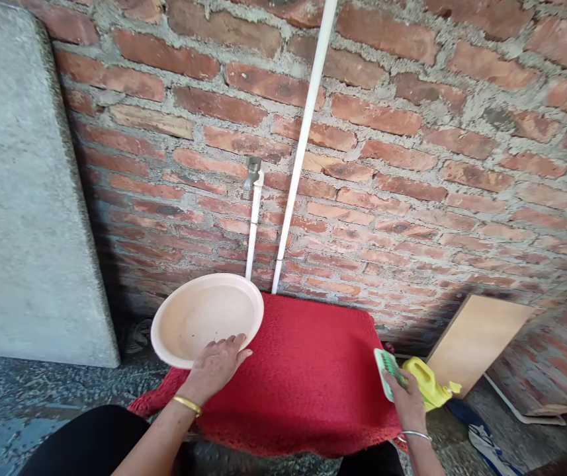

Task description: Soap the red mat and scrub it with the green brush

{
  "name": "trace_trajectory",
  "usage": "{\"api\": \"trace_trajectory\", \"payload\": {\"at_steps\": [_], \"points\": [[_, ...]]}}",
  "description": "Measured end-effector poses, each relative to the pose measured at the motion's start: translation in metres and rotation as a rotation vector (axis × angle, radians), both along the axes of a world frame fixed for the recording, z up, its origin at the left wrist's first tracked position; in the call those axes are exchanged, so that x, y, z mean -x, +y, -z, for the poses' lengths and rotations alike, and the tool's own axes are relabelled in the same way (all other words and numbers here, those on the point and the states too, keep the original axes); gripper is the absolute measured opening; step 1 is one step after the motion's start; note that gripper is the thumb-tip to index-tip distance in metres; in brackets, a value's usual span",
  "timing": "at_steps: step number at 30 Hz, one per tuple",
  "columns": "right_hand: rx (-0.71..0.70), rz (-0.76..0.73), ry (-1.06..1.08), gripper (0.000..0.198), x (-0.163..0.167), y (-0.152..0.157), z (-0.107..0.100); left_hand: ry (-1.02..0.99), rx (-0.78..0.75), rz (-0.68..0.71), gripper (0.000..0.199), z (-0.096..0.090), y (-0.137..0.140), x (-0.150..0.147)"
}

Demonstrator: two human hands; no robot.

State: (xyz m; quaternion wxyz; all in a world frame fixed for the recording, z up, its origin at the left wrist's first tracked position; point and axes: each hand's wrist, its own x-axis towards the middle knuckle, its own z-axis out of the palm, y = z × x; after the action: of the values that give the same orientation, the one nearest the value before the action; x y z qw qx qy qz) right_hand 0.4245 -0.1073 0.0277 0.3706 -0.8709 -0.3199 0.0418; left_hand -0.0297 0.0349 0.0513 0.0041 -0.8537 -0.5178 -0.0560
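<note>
My left hand [218, 363] is on the near rim of a pale pink plastic basin [204, 311], its fingers reaching over the edge and its thumb out to the right. The basin sits tilted at the left end of a low table covered with a red cloth [313, 363]. In my right hand [409, 400], at the table's right edge, is a scrub brush [386, 370] with green bristles and a pale green body. The fingers are closed around it and hide part of it. Just beyond that hand stands a yellow jug [425, 383].
A brick wall [387, 165] rises behind the table, with a white pipe [305, 132] and a tap [252, 173] on it. A concrete slab [25, 198] leans at the left. At the right are a wooden board [481, 337] and slippers [486, 443] on the wet floor.
</note>
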Motion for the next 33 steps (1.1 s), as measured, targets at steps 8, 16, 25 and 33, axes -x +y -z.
{"api": "trace_trajectory", "payload": {"at_steps": [8,16,25,33], "points": [[-0.041,-0.722,-0.205,0.038,0.207,0.089,0.027,-0.022,0.030,-0.002,0.040,-0.001,0.000,0.002],[0.122,-0.747,-0.405,0.040,0.223,0.131,0.030,-0.001,0.064,0.013,0.039,-0.005,-0.002,0.003],[0.328,-0.095,-0.425,0.057,0.033,0.102,0.027,0.008,0.061,0.001,0.037,-0.008,-0.003,0.001],[0.219,0.266,0.045,0.062,-0.068,0.018,0.026,0.036,0.042,-0.004,0.036,-0.011,-0.003,-0.002]]}}
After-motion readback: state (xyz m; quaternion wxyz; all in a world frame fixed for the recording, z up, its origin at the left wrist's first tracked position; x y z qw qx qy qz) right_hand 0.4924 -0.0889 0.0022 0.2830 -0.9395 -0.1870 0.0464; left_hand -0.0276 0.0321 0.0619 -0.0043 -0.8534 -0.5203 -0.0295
